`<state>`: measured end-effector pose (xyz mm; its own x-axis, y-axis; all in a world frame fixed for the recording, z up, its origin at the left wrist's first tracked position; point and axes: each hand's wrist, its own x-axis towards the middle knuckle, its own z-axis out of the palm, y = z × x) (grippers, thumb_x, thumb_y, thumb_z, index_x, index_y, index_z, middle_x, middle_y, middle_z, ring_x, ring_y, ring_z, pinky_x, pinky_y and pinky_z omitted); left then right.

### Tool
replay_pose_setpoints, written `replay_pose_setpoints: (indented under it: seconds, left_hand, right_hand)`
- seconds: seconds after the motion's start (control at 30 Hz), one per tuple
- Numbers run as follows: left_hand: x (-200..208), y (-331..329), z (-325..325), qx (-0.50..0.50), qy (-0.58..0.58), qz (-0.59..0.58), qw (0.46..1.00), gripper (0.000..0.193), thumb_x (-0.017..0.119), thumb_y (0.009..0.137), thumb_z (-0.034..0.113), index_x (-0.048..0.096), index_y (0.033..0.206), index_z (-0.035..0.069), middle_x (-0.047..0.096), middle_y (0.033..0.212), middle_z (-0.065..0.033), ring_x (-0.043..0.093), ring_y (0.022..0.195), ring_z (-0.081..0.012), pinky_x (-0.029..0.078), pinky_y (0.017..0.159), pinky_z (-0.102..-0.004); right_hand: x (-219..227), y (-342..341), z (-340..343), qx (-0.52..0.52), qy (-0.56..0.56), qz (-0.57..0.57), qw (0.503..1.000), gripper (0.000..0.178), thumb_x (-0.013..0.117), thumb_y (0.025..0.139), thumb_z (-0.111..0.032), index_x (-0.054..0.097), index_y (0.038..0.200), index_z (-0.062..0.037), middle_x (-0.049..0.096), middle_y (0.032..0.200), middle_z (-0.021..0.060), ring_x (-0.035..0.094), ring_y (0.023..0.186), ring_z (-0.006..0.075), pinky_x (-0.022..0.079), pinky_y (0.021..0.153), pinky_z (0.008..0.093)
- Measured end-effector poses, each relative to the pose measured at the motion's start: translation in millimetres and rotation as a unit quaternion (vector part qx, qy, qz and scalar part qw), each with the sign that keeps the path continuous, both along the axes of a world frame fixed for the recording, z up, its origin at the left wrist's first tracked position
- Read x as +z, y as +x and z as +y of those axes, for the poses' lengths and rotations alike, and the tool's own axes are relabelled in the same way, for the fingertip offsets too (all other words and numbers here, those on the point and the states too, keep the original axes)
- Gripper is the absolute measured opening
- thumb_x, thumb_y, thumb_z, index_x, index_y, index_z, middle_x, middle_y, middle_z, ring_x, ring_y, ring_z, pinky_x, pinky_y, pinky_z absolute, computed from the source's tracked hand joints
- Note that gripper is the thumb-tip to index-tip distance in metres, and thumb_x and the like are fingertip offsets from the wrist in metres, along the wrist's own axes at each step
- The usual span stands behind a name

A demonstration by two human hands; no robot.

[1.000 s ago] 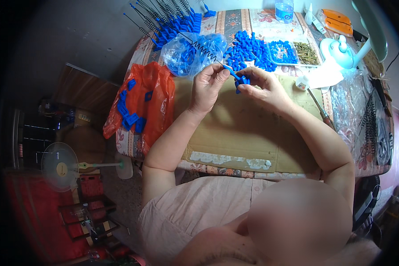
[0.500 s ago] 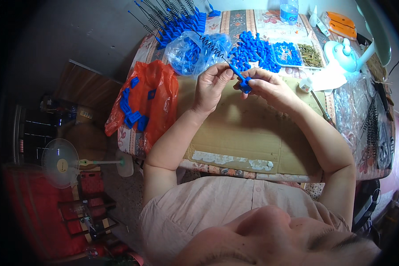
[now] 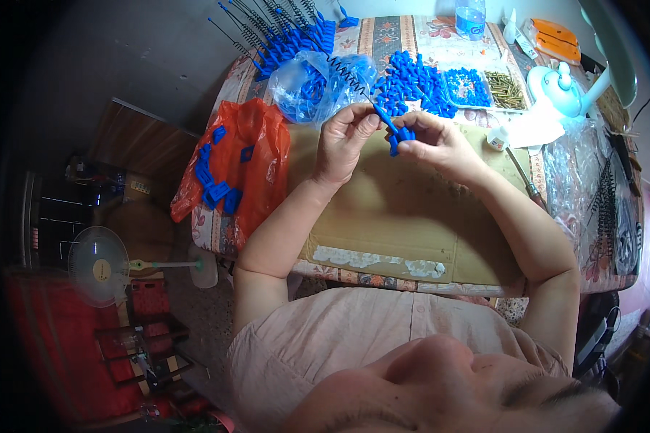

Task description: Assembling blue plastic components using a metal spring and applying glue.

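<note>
Between my two hands, above the sheet of cardboard (image 3: 383, 209), is a blue plastic antenna-like part (image 3: 384, 115) with a black coiled wire (image 3: 347, 76) running up from its tip toward the far left. My left hand (image 3: 345, 141) pinches the slim upper stem between thumb and fingers. At the lower end, my right hand (image 3: 437, 144) grips the wider blue base (image 3: 403, 137) with thumb and fingertips. The part tilts, its base toward me and to the right. The fingers hide some of the stem and base.
Finished-looking blue pieces with coiled wires (image 3: 296, 43) stand at the far left. Beyond my hands are a clear bag (image 3: 285, 94), a pile of blue parts (image 3: 412, 83) and a tray of brass-coloured pins (image 3: 505, 90). A red bag (image 3: 267, 166), a screwdriver (image 3: 533, 191) and a lamp (image 3: 565, 90) flank the cardboard.
The blue base has turned in my right fingers, showing a different side, and the right thumb and fingers have shifted around it. My left hand keeps nearly the same place on the stem.
</note>
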<state>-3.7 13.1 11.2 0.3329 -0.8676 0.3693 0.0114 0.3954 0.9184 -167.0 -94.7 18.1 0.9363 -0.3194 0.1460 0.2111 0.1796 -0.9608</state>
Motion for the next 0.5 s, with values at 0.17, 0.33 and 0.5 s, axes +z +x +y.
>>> replay_pose_setpoints:
  seconds: [0.17,0.33,0.5]
  left_hand:
    - [4.9,-3.9,-0.2,0.0,-0.016,-0.028,0.999,0.013,0.056,0.089,0.01,0.06,0.099,0.002,0.063,0.093,-0.004,0.059,0.086,-0.0106,0.048,0.082,-0.0277]
    - [4.8,-4.9,0.9,0.004,-0.006,-0.037,0.999,0.013,0.056,0.089,0.01,0.061,0.098,0.002,0.062,0.092,-0.0036,0.058,0.086,-0.0104,0.047,0.082,-0.0271]
    - [3.0,-3.8,2.4,0.004,0.013,-0.027,1.0,0.012,0.055,0.088,0.008,0.061,0.098,0.002,0.062,0.092,-0.0035,0.058,0.086,-0.0101,0.046,0.083,-0.0264]
  right_hand:
    - [0.8,-0.2,4.4,-0.157,-0.331,-0.053,0.929,0.039,0.074,0.072,-0.022,0.059,0.102,-0.0036,0.056,0.088,0.0064,0.055,0.077,0.0147,0.045,0.072,0.028]
    - [1.5,-1.6,4.7,-0.198,-0.398,-0.052,0.894,0.043,0.077,0.065,-0.027,0.06,0.099,-0.0049,0.051,0.084,0.01,0.053,0.078,0.0247,0.044,0.068,0.0325]
    - [5.2,-2.2,3.7,-0.234,-0.514,-0.066,0.823,0.046,0.077,0.061,-0.031,0.06,0.097,-0.008,0.051,0.086,0.0088,0.052,0.082,0.0267,0.041,0.07,0.0369]
